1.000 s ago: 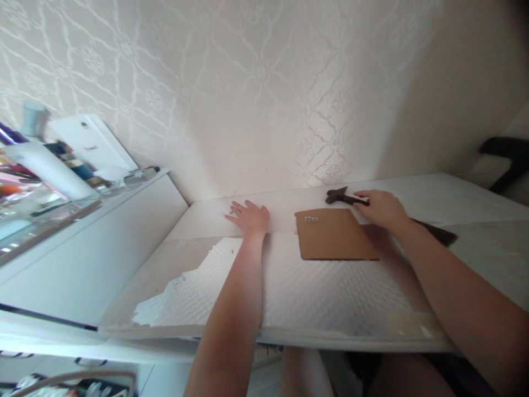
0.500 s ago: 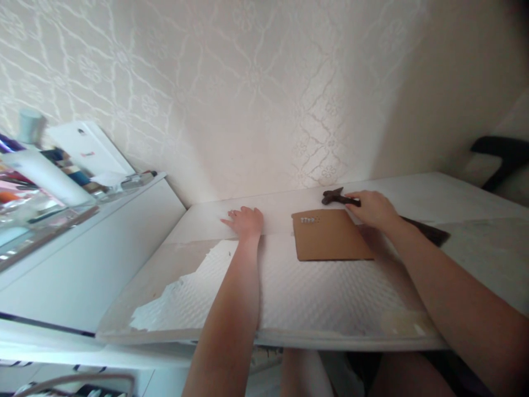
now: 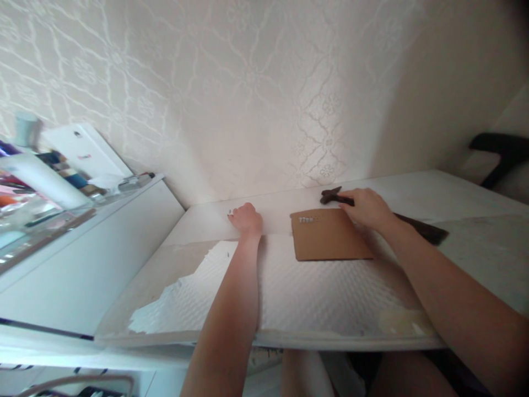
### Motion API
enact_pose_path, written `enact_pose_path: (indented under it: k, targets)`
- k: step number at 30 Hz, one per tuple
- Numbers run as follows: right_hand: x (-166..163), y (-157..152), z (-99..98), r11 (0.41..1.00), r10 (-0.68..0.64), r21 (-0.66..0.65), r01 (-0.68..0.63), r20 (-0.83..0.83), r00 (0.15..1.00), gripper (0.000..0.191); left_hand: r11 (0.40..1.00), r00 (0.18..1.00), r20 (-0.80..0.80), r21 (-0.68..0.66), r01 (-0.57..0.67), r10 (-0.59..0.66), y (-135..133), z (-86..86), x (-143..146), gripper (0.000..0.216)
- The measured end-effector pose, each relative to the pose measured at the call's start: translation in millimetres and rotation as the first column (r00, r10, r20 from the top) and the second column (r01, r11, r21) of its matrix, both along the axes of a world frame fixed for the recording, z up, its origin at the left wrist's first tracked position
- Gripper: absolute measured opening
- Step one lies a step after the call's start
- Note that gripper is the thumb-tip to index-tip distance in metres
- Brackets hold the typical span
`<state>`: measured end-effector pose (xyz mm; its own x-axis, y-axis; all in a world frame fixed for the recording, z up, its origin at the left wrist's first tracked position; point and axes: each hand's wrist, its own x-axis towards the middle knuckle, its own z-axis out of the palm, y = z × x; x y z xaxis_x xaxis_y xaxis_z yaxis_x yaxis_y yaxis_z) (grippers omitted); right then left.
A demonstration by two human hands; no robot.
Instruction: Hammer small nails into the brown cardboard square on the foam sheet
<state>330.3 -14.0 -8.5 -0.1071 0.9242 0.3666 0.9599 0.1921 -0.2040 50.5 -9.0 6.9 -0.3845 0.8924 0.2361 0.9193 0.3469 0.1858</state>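
Note:
My left hand (image 3: 247, 219) rests on the white tabletop (image 3: 289, 286) near the wall, its fingers curled into a pinch over something tiny that I cannot make out. My right hand (image 3: 366, 208) lies over the handle of a dark hammer-like tool (image 3: 330, 195) whose head points left beside the wall. Between the hands lies a flat brown cardboard sheet (image 3: 328, 241) with several small pale pieces (image 3: 306, 219) at its far left corner.
The table's textured white covering is torn away at the near left (image 3: 165, 275). A white cabinet (image 3: 103, 237) to the left carries bottles and clutter (image 3: 45, 176). Patterned wallpaper (image 3: 248, 99) rises behind. A dark chair (image 3: 496, 149) shows at the far right.
My left hand's fingers, spread flat a second ago, have curled in. The right hand has slid slightly left along the tool. The view has shifted a little.

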Motion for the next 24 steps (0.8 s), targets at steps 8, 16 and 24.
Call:
enact_pose_path:
  k: [8, 16, 24]
  targets:
    - [-21, -3, -1.4, 0.98, 0.198, 0.03, -0.199, 0.033, 0.98, 0.037, 0.969, 0.973, 0.099, 0.154, 0.192, -0.208, 6, -7.0, 12, 0.031]
    - [-40, -10, 0.1, 0.904, 0.393, 0.185, -0.385, -0.006, 0.92, 0.027, 0.816, 0.519, 0.63, 0.441, 0.374, -0.578, 3, -7.3, 57, 0.014]
    - [-42, -12, 8.9, 0.852, 0.46, 0.335, -0.404, -0.109, 0.881, 0.007, 0.795, -0.041, 0.852, 0.502, 0.34, -0.521, -22, -2.2, 79, 0.019]
